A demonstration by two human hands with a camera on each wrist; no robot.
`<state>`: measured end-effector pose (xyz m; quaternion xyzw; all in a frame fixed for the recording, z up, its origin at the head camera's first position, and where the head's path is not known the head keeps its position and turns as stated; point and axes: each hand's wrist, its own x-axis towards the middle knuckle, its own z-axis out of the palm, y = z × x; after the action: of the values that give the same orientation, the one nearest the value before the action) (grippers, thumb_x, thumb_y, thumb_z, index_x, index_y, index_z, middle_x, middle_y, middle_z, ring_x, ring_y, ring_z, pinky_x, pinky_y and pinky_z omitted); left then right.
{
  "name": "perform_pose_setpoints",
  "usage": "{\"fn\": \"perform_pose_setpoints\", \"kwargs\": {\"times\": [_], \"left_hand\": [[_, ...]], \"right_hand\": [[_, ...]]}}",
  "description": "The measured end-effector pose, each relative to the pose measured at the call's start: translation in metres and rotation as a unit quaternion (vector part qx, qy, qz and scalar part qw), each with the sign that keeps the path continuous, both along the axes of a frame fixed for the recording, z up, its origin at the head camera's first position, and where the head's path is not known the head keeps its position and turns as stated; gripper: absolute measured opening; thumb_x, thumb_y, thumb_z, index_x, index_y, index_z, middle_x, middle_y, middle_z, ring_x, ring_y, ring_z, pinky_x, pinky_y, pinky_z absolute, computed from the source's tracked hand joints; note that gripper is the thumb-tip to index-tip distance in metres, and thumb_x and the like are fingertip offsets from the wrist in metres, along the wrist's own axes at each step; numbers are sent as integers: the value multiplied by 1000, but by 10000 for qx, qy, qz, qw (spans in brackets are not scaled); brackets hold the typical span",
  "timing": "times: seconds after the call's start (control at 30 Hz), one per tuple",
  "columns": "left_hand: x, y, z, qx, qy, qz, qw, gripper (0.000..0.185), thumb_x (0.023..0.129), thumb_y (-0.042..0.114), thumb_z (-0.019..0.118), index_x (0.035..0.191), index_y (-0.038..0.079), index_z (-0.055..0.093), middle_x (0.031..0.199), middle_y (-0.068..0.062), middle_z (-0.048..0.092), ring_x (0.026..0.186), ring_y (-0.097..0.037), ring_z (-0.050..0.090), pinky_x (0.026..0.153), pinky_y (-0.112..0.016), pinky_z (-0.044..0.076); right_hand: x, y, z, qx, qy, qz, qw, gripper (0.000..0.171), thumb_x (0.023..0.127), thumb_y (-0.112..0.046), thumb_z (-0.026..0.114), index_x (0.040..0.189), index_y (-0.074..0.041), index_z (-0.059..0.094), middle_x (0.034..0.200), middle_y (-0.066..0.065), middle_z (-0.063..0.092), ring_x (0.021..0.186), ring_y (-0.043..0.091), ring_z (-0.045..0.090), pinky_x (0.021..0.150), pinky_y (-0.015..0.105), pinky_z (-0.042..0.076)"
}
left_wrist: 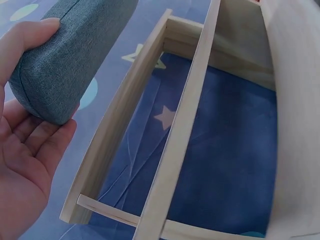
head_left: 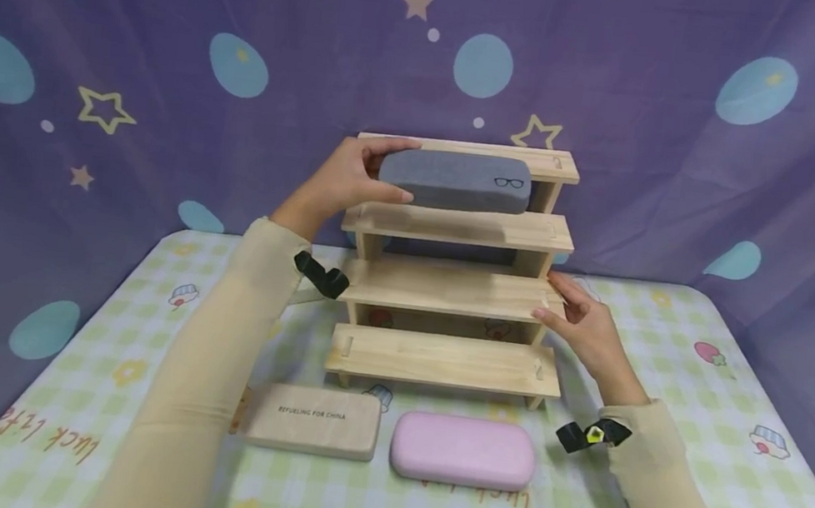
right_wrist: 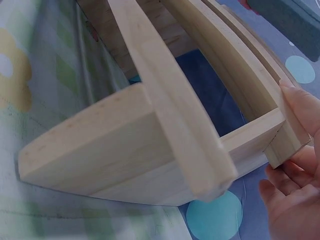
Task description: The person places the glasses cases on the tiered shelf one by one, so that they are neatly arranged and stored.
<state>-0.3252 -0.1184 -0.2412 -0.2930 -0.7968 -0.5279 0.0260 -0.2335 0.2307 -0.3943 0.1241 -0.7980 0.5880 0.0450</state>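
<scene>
My left hand (head_left: 347, 173) grips the left end of a grey-blue fabric glasses case (head_left: 454, 180) with a small glasses print. In the head view the case overlaps the upper two boards of a stepped wooden shelf (head_left: 441, 358); the left wrist view shows it held clear of the wood. Thumb on one side and fingers underneath hold the case (left_wrist: 70, 60). My right hand (head_left: 588, 325) pinches the right end of the shelf's second board from the bottom. In the right wrist view its thumb lies on the board and the fingers curl below.
On the checked tablecloth (head_left: 131, 424) in front of the shelf lie a beige case (head_left: 311, 436) with printed lettering and, right of it, a pink case (head_left: 464, 451). A purple patterned curtain (head_left: 328, 27) hangs close behind the shelf.
</scene>
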Motion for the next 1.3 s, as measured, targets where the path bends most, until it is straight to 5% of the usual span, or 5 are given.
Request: {"fn": "perform_pose_setpoints", "kwargs": {"times": [0.2,0.37,0.77,1.17,1.3], "left_hand": [[-9,1,0,250,-382,-291,9985,63,74,3,78,133,7,55,68,1,54,53,-11,41,53,-25,40],[-19,4,4,-19,-341,-3,9994,62,76,13,79,133,13,55,55,2,32,49,-14,25,48,-28,29],[-44,12,23,-36,-689,59,9976,68,74,11,80,136,16,52,71,1,54,59,-13,44,58,-27,41],[-62,18,25,-450,-796,335,9952,70,75,18,81,138,21,50,77,2,54,67,-13,47,66,-29,42],[-65,19,24,-706,-696,497,9938,70,75,24,81,138,24,50,67,0,40,61,-16,35,62,-30,36]], "right_hand": [[2,-2,-5,-168,6,74,9998,64,88,-10,67,143,2,35,151,18,27,140,28,22,103,10,26],[2,-2,-5,-134,42,44,9999,64,88,-9,67,143,3,36,151,18,28,140,28,22,102,9,26],[0,-3,-3,-149,26,102,9998,65,89,-12,66,143,2,35,152,17,26,141,25,20,105,12,23],[0,-1,1,-184,26,-1,9998,64,88,-12,67,142,2,37,151,17,27,141,25,21,106,15,23],[1,-2,2,-212,35,27,9998,64,88,-10,67,142,2,36,152,18,26,141,26,21,105,12,24]]}}
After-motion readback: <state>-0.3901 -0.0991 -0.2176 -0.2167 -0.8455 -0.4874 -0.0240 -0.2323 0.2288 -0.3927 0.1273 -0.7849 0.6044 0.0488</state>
